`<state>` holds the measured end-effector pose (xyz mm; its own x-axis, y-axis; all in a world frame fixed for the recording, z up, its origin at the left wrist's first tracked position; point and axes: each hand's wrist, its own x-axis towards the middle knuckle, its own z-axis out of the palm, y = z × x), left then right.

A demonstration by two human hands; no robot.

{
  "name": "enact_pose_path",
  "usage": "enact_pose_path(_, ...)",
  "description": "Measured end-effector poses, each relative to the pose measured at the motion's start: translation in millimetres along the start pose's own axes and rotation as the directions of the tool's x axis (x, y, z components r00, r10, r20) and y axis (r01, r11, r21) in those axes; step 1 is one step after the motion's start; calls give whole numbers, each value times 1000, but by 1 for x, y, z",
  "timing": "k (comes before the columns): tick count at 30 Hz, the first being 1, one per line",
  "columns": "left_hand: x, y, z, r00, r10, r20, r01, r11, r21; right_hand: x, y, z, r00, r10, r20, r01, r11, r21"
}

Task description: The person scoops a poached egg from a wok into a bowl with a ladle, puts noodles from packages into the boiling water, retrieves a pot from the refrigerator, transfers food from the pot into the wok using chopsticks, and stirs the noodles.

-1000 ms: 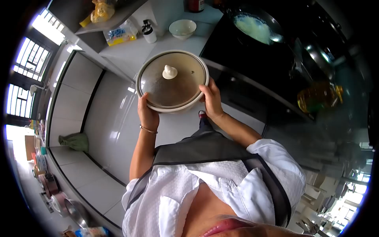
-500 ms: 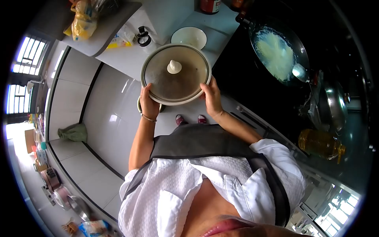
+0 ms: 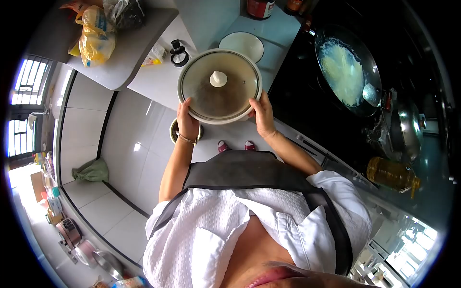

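A round, cream-rimmed pot with a glass lid [image 3: 211,103] and a white knob [image 3: 218,78] is held up in front of me. The lid is dull and partly see-through, so what lies under it cannot be made out. My left hand [image 3: 188,121] grips the near left of the rim, thumb on top. On the near right, my right hand [image 3: 262,116] holds the rim the same way. The fingers under the pot are mostly hidden. Just beyond it, partly covered, a white bowl [image 3: 245,44] stands on the counter.
A wok [image 3: 341,72] with pale, creamy food and a ladle [image 3: 371,94] sits on the black stove to the right. An oil bottle [image 3: 391,175] lies nearer. Bagged items [image 3: 96,41] rest on the upper-left surface. A bin [image 3: 174,130] stands on the floor behind my left wrist.
The view has shifted slightly, and the pot appears a little farther right and up. Both hands keep their hold on it.
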<state>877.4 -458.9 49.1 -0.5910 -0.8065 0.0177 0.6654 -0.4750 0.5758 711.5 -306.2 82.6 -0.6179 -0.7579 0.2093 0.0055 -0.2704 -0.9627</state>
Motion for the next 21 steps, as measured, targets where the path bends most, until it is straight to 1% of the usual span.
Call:
enact_pose_path(3, 23, -8, -14, 999, -8, 40, 9, 1000, -22, 12, 1, 4, 999, -3, -40, 2, 1000, -24)
enact_pose_path(4, 24, -9, -11, 999, 28, 15, -28, 1000, -3, 16, 0, 3, 999, -1, -42, 0, 1000, -14)
enact_pose_path(5, 26, -12, -9, 999, 33, 16, -33, 999, -8, 20, 0, 1, 999, -3, -37, 3, 1000, -18)
enact_pose_path(7, 29, -20, -6, 999, 43, 5, -43, 999, 11, 26, -1, -8, 999, -8, -49, 4, 997, -78)
enact_pose_path(8, 30, -25, -4, 997, 78, 21, -79, 996, 38, 28, -3, -13, 1000, -16, -21, 14, 997, -82)
enact_pose_path(9, 32, -30, -2, 996, 84, 21, -84, 996, 33, 29, 1, -19, 999, -27, -30, 24, 996, -86)
enact_pose_path(11, 27, -29, 4, 996, 82, -23, -76, 976, 206, 31, -5, -17, 998, -30, -59, 24, 995, -96)
enact_pose_path(12, 23, -30, 9, 997, 66, -48, -51, 965, 259, 28, -7, -17, 993, -32, -112, 20, 994, -103)
enact_pose_path(13, 17, -26, 12, 991, 82, -102, -47, 951, 306, 30, -7, -14, 992, -24, -122, 11, 994, -105)
enact_pose_path(14, 24, -30, -4, 986, 4, -169, 97, 806, 584, 30, 2, -17, 977, 7, -213, -25, 996, -81)
enact_pose_path(15, 26, -50, -6, 988, 150, -29, -128, 917, 377, 28, -2, -21, 973, 17, -229, -35, 997, -75)
enact_pose_path(16, 22, -43, -6, 1000, -4, 16, -4, 887, 462, 26, -6, -21, 973, 29, -230, -49, 995, -84)
enact_pose_path(17, 15, -32, 7, 998, -68, -13, 61, 782, 621, 27, 3, -35, 970, 70, -233, -89, 993, -73)
enact_pose_path(18, 11, -58, -4, 989, 139, -42, -89, 811, 578, 17, -6, -28, 977, 66, -202, -76, 996, -43)
enact_pose_path(19, 5, -83, -20, 944, 327, 38, -287, 761, 582, 15, 9, -53, 969, 38, -244, -58, 995, -77)
enact_pose_path(20, -30, -57, -6, 943, 331, 42, -291, 753, 590, 12, 7, -61, 978, 51, -203, -64, 996, -60)
enact_pose_path(21, -56, -40, -12, 952, 296, 75, -289, 794, 535, 15, 0, -54, 968, 33, -249, -57, 994, -93)
